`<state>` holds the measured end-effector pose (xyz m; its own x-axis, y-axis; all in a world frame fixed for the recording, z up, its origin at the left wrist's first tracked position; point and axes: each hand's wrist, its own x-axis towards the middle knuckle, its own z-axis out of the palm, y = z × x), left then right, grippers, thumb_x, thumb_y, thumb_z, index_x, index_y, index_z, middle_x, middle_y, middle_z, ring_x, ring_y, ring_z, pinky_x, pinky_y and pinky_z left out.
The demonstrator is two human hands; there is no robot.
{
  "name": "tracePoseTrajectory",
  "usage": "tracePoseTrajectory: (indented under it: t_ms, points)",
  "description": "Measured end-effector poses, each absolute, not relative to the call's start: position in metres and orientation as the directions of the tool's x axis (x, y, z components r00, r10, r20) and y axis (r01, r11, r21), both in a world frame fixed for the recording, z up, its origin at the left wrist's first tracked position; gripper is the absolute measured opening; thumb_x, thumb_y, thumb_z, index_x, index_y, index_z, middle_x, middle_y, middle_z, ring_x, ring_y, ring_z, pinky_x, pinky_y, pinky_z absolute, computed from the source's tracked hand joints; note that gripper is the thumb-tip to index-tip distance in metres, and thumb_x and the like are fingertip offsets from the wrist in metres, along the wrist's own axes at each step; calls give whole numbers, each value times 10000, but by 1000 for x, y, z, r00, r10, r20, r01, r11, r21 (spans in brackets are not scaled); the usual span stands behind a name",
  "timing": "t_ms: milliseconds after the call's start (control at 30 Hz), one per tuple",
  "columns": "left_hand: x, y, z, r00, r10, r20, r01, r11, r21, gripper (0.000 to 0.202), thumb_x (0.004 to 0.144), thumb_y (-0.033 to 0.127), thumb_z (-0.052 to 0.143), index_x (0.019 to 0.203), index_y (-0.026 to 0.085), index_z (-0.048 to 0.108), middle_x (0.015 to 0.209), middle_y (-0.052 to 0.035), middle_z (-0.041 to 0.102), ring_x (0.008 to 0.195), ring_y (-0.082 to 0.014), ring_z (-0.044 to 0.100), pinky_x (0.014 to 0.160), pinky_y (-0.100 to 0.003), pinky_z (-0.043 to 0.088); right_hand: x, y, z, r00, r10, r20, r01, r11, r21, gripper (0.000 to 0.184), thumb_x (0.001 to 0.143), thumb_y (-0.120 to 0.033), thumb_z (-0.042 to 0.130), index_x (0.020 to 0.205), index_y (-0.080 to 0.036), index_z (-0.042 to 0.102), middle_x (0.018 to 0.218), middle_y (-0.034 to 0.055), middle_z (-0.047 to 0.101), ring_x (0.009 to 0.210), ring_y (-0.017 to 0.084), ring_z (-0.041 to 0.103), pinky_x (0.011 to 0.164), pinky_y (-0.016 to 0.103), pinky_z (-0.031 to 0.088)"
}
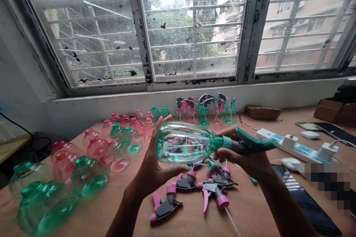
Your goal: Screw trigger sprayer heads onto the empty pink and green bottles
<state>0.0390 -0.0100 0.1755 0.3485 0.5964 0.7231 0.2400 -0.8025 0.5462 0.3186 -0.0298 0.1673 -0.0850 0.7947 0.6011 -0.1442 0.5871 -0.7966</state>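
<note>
A clear green spray bottle [185,142] lies sideways in the air between my hands, above the table. My left hand [155,166] cups its base end, with the thumb underneath and the fingers behind it. At the neck, my right hand [241,155] grips the teal collar of the trigger spray head [250,144], which is grey with a teal trigger. The head sits on the bottle's mouth; whether it is fully tightened I cannot tell. Below the bottle lie several loose grey and pink spray heads [167,207], one with its dip tube pointing toward me.
Several open pink bottles [97,148] and green bottles [90,177] stand on the left. At the back stand several bottles with spray heads [204,113]. A power strip [294,148], a dark tablet [303,196] and a cardboard box [333,109] are on the right.
</note>
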Motion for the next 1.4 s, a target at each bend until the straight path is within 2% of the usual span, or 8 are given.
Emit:
tracePoseTrajectory:
  t_ms: [167,300,467,567,733,900,1100,1400]
  points:
    - [39,-1,166,395,525,754,190,-850,492,1213,946,270,839,1696,559,-69,1845,-88,213,1548,-324,545,1215,-514,554,320,-32,171,-66,803,592,-89,586,-805,290,843,-400,974,1059,-287,817,697,-29,815,596,174,800,552,232,658]
    - [42,0,168,326,510,796,221,-860,460,1171,974,216,788,1716,501,-72,1836,-119,238,1574,-305,510,1258,-514,502,323,-28,174,-57,726,685,-13,686,-728,317,771,-267,1024,1036,-277,849,892,13,860,750,210,836,664,275,694]
    - [41,-9,177,327,597,733,299,-801,519,1303,803,431,954,1744,433,52,1762,-168,406,1513,-380,574,1273,-626,449,319,-29,174,-61,738,672,-61,669,-741,280,830,-222,976,1067,-265,833,801,-24,803,623,153,781,577,233,665]
    - [40,-11,180,284,583,762,230,-812,536,1283,753,543,960,1741,420,151,1711,-169,490,1444,-386,641,1221,-599,525,315,-33,171,-70,768,637,-142,624,-768,279,852,-290,967,1075,-243,808,702,-29,781,586,173,772,519,250,643]
    - [42,-3,177,302,490,818,208,-871,445,1172,797,330,973,1720,410,255,1754,-133,435,1577,-342,503,1234,-462,536,313,-35,169,-18,813,581,-205,566,-799,352,871,-446,947,1100,-260,755,632,-29,792,548,181,747,542,294,629]
    - [42,-2,172,345,414,842,199,-909,365,1144,930,210,846,1739,443,71,1796,-124,354,1624,-302,439,1241,-450,524,313,-34,167,10,773,635,-197,624,-756,375,885,-472,930,1114,-265,718,627,-40,773,509,182,719,489,302,587]
    - [39,-11,175,394,578,715,319,-815,483,1316,767,557,943,1747,424,74,1848,-123,197,1693,-457,190,1341,-690,277,312,-38,168,3,796,605,-169,596,-785,376,870,-478,939,1106,-279,724,636,-40,778,522,204,746,480,319,608]
    - [39,-7,172,425,496,757,278,-868,412,1285,925,330,861,1700,505,-148,1841,-120,214,1640,-398,385,1233,-630,503,313,-37,173,-14,790,613,-195,599,-776,359,877,-503,924,1091,-291,730,603,-53,773,476,190,715,482,313,593]
